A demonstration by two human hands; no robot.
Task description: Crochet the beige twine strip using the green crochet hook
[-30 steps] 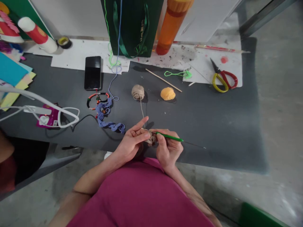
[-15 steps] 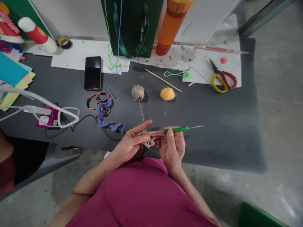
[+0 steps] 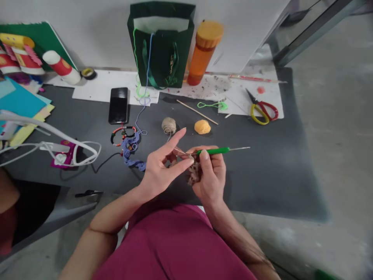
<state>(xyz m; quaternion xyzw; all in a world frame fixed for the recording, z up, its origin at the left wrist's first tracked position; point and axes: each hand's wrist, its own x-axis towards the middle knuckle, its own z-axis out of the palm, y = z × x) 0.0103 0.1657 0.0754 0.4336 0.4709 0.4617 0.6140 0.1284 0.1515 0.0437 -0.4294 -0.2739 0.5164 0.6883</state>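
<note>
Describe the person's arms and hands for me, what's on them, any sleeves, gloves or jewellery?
The left forearm and right forearm are bare, with no sleeve showing on either. The left hand and right hand have no gloves, and no rings or watch are visible. The only clothing in view is a loose magenta top.

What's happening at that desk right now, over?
Left hand: twine across fingers. Right hand: green crochet hook, tan crocheted piece. Twine ball behind, strand leading to hands.
</note>
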